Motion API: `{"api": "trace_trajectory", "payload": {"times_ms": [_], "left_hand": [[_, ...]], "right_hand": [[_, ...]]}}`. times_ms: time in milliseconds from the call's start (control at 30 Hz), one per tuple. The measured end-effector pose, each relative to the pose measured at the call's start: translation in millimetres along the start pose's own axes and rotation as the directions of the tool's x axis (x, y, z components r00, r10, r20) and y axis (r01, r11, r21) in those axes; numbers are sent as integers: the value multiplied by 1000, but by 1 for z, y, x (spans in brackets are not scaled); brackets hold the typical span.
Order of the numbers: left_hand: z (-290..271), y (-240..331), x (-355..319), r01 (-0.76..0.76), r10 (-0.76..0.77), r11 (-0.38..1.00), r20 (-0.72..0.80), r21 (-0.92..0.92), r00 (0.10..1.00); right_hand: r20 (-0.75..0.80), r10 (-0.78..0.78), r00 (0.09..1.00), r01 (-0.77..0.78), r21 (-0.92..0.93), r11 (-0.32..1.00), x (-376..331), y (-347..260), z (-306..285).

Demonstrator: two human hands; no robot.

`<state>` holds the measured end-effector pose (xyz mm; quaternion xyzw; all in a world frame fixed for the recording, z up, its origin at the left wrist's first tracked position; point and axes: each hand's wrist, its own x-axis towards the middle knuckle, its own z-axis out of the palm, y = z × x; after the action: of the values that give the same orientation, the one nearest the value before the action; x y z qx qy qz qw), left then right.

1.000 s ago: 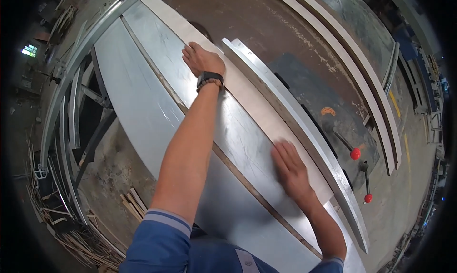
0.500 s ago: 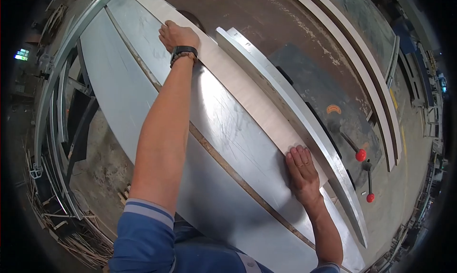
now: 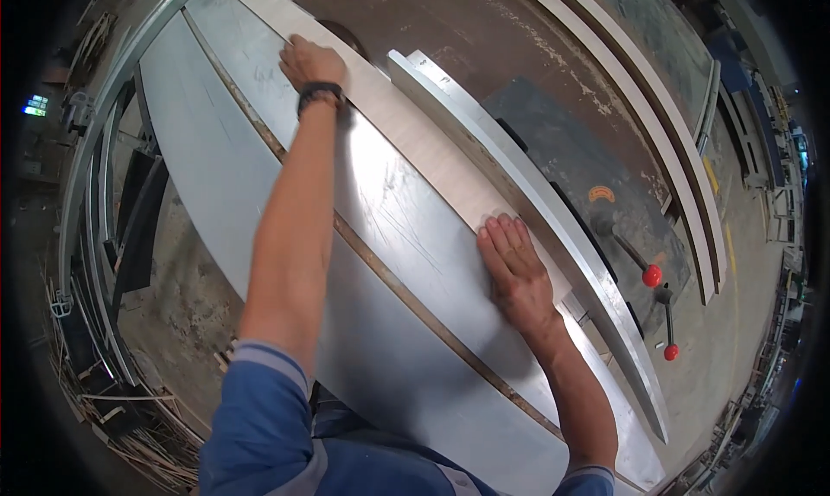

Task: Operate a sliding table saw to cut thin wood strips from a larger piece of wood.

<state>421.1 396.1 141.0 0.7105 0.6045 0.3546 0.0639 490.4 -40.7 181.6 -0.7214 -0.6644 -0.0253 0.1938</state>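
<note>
A long pale wooden strip (image 3: 415, 142) lies along a grey metal saw table (image 3: 380, 228), against the aluminium fence (image 3: 536, 211). My left hand (image 3: 309, 64), with a black band at the wrist, reaches far forward and presses flat on the far part of the strip. My right hand (image 3: 516, 270) lies flat, fingers spread, on the near end of the strip beside the fence. Neither hand grips anything; both push down on the wood.
A narrow slot (image 3: 406, 297) runs lengthwise through the table. Two red-knobbed levers (image 3: 653, 276) stick out on a dark machine panel at the right. More long pale boards (image 3: 657, 124) lie beyond. Wood scraps (image 3: 130, 418) pile on the floor at left.
Both hands and the wooden strip have slid forward along the fence, away from me. My left arm is stretched further out than before.
</note>
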Motion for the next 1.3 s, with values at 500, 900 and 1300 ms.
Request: {"api": "trace_trajectory", "payload": {"times_ms": [500,900,1300], "left_hand": [[-18,91,-178,-45,40,999,-229,-16,973],[-14,65,-122,44,-43,999,-88,5,995],[-1,48,-76,84,-84,996,-13,-13,996]], "right_hand": [[-157,-42,987,40,-17,999,44,16,40],[49,91,995,-87,-65,994,-9,-27,30],[42,118,992,-120,39,992,40,-28,49]]}}
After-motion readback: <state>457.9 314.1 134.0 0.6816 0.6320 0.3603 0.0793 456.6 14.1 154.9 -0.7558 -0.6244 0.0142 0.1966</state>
